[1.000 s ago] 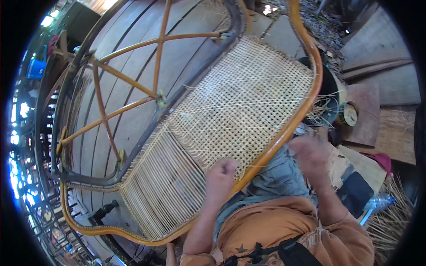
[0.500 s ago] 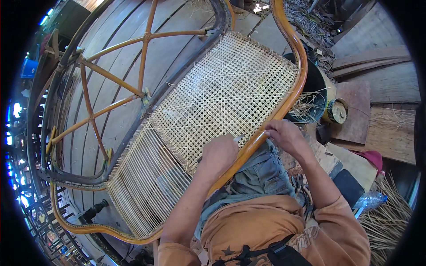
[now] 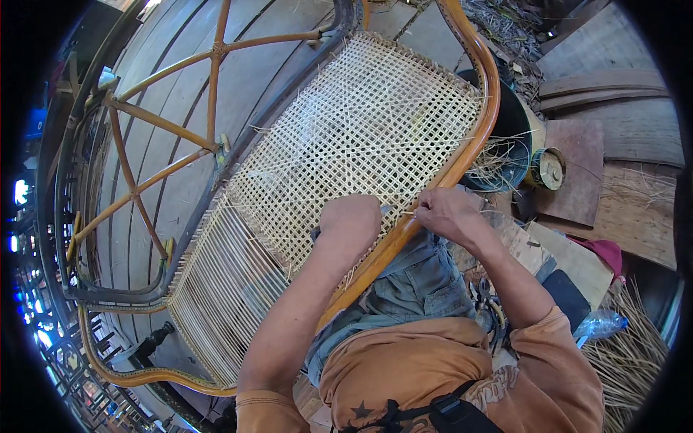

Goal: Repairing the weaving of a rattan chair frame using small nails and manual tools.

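the left hand (image 3: 351,222) rests knuckles-up on the woven cane panel (image 3: 361,137), curled into a loose fist right at the near edge of the weave, with a thin pale tool tip or strand end poking out toward the right from between its fingers; whether it truly pinches that piece cannot be told from above. its forearm runs up from the lower edge, bare, crossing over the curved orange frame rail (image 3: 462,155) at a slant. the right hand (image 3: 446,213) sits just outside that rail, fingers bunched together and pinched on a fine cane strand (image 3: 408,213) that runs across the short gap to the left hand. the wrist is bent inward, the forearm coming from the lower right in an orange sleeve (image 3: 556,361). the two hands are near each other, with the rail passing between and beneath them. the panel is the seat of a large rattan bench frame (image 3: 166,130) lying tilted over a plank floor; the upper part is open lattice weave, while the lower left part shows only parallel strands (image 3: 216,289). beyond the rail stand a dark bucket (image 3: 516,137) with loose cane in it and a small round tin (image 3: 550,168) on a board.
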The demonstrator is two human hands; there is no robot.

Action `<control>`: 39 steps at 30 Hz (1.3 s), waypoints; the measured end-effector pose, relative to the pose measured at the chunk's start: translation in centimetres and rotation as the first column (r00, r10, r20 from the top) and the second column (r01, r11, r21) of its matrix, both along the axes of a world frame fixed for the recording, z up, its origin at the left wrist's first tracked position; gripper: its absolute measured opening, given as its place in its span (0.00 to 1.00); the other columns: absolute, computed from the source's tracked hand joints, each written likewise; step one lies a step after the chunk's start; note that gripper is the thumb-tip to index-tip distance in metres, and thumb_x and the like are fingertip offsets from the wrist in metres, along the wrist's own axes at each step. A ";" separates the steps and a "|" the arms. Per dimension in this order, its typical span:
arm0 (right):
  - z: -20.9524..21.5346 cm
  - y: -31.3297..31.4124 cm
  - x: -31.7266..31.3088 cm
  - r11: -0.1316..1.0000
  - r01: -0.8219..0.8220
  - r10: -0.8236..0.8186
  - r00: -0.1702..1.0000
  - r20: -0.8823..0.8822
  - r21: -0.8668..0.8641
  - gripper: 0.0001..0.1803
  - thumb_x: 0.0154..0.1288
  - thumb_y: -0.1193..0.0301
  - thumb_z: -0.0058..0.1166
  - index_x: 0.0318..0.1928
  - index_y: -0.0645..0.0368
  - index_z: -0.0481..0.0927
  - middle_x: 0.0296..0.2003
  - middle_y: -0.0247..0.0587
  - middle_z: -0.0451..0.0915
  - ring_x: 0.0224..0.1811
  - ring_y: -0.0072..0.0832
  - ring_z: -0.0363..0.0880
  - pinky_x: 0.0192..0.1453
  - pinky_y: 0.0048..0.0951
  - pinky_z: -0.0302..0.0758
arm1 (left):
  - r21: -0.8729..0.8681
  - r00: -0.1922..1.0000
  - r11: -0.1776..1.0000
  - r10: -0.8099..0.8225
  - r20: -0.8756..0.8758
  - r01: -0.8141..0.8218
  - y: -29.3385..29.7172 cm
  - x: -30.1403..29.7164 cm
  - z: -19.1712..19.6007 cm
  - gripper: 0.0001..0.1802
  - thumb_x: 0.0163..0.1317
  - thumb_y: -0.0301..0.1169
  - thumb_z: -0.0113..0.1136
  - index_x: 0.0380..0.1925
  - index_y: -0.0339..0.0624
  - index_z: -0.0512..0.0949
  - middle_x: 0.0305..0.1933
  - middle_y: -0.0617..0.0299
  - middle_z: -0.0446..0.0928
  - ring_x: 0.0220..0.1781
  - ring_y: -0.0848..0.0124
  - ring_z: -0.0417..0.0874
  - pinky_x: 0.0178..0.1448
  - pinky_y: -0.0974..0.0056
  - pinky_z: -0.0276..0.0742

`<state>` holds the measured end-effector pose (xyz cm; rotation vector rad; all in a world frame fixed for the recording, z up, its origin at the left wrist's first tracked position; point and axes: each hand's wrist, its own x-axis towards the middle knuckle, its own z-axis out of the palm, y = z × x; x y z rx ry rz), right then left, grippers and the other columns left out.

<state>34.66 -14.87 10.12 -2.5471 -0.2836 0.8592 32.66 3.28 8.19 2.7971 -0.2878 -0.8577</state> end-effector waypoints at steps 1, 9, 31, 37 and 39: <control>-0.5 0.0 -0.1 1.000 0.004 -0.004 1.000 -0.003 -0.004 0.14 0.54 0.64 0.45 0.28 0.60 0.81 0.25 0.56 0.79 0.31 0.50 0.80 0.40 0.45 0.74 | 0.019 1.000 1.000 -0.024 -0.006 0.024 -0.2 0.3 0.4 0.15 0.61 0.40 0.51 0.27 0.40 0.80 0.25 0.51 0.79 0.30 0.55 0.83 0.33 0.53 0.77; -2.6 0.6 -1.2 0.998 0.042 -0.035 0.987 0.156 -0.043 0.14 0.56 0.63 0.49 0.24 0.59 0.79 0.22 0.52 0.79 0.29 0.46 0.81 0.36 0.44 0.75 | 0.044 0.982 0.981 -0.188 0.027 0.187 -1.7 2.2 1.6 0.10 0.56 0.32 0.53 0.27 0.41 0.83 0.29 0.52 0.81 0.33 0.57 0.84 0.36 0.56 0.78; -3.6 2.4 -4.2 0.983 0.053 0.032 0.893 0.449 -0.176 0.07 0.57 0.65 0.54 0.28 0.54 0.78 0.23 0.44 0.77 0.31 0.42 0.75 0.41 0.41 0.66 | 0.021 0.920 0.927 -0.369 -0.134 0.375 -1.5 5.1 0.2 0.13 0.55 0.35 0.53 0.31 0.41 0.83 0.34 0.55 0.82 0.38 0.59 0.84 0.41 0.57 0.78; -0.9 1.9 -2.3 0.984 0.178 -0.172 0.970 0.171 -0.021 0.09 0.60 0.65 0.52 0.30 0.57 0.78 0.25 0.43 0.78 0.33 0.43 0.75 0.39 0.41 0.69 | 0.130 0.966 0.972 -0.165 -0.199 0.193 3.7 5.9 2.5 0.21 0.54 0.49 0.57 0.29 0.41 0.83 0.30 0.57 0.82 0.35 0.61 0.84 0.38 0.58 0.78; -1.1 2.1 -2.2 0.961 0.049 -0.216 0.748 0.628 0.273 0.09 0.61 0.67 0.52 0.31 0.60 0.78 0.25 0.45 0.78 0.30 0.43 0.76 0.37 0.40 0.70 | 0.163 0.968 0.960 -0.205 -0.145 0.228 5.6 4.8 4.6 0.23 0.55 0.51 0.57 0.27 0.40 0.82 0.29 0.55 0.81 0.35 0.60 0.84 0.38 0.57 0.78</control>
